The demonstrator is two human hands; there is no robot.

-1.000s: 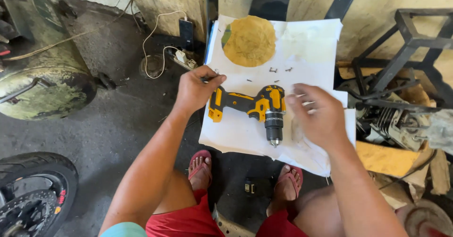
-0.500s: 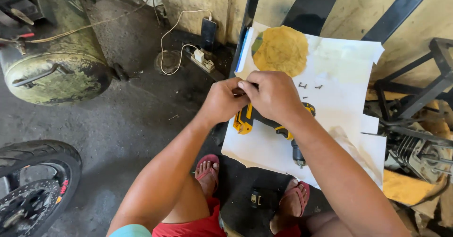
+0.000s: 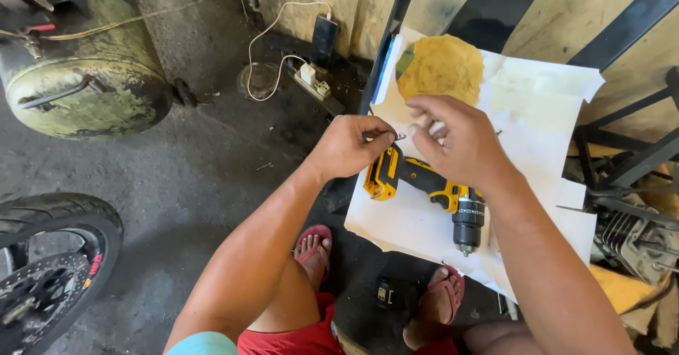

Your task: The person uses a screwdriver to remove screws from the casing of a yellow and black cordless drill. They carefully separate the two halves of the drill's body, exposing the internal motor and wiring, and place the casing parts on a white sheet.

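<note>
Pinching a thin metal piece [image 3: 387, 137], maybe a small bit or pin, the left hand [image 3: 351, 145] holds it between thumb and forefinger just above the drill's yellow handle end. Piece lies roughly level, its free tip pointing toward the right hand [image 3: 453, 141], which is right beside it with fingertips curled in toward that tip; touching or just short, cannot tell. Right hand's fingers [image 3: 424, 118] are bent and bunched, possibly gripping something pale and small, too hidden to say. Both hands sit equally close to the piece, left one has it.

Cordless drill [image 3: 424, 189], yellow and black, lies flat on the white paper sheet [image 3: 537, 114] directly under the hands, untouched. Its body runs from the handle at the left hand's side to the chuck pointing down-right toward the person's foot in a red sandal [image 3: 444, 300]. A round yellowish disc [image 3: 442, 66] rests on the far end of the paper, apart from the hands. On the floor: a green tank [image 3: 78, 90] to the far left, a motorcycle wheel [image 3: 49, 256] near left, a white cable with plug [image 3: 308, 72].
</note>
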